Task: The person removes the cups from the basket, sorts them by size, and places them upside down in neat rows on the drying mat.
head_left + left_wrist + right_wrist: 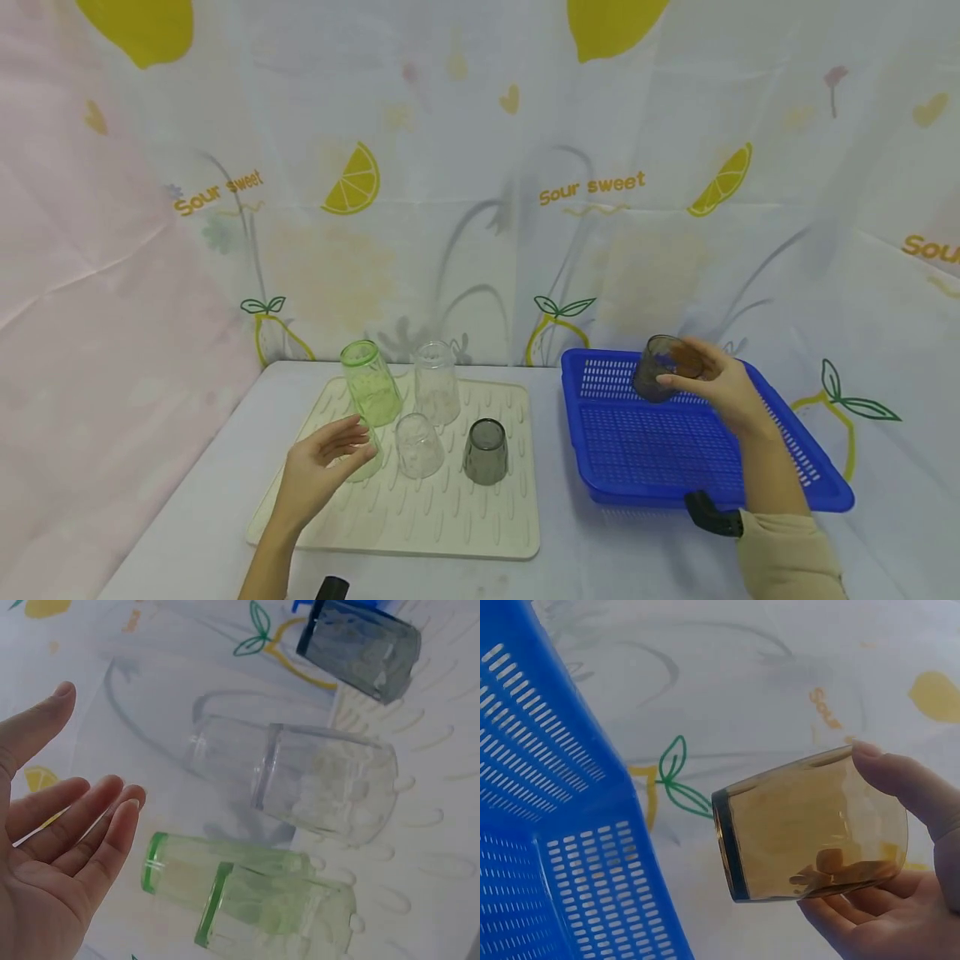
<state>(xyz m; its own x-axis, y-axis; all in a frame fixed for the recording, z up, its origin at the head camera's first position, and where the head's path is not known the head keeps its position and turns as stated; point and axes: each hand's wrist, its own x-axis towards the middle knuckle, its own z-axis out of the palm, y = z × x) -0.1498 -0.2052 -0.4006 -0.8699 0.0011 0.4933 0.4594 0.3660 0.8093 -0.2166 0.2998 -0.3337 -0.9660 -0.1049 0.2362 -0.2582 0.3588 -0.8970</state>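
My right hand [723, 387] grips a short glass [654, 371] over the blue basket's back part. This glass [810, 832] looks amber in the right wrist view and smoky in the head view; the thumb lies along one side and fingers along the other. My left hand [322, 462] holds nothing, its fingers relaxed and apart, in front of a short green glass [369, 467] that it partly hides. Close by stand a tall green glass [372, 385], a tall clear glass [437, 387], a short clear glass [418, 447] and a short grey glass [486, 454], narrower ends up.
The glasses stand on a cream ribbed drying mat [420, 533] on a white-covered table [187, 508]. At right is a blue perforated plastic basket [645, 458]. A lemon-printed cloth [465, 267] hangs right behind the table.
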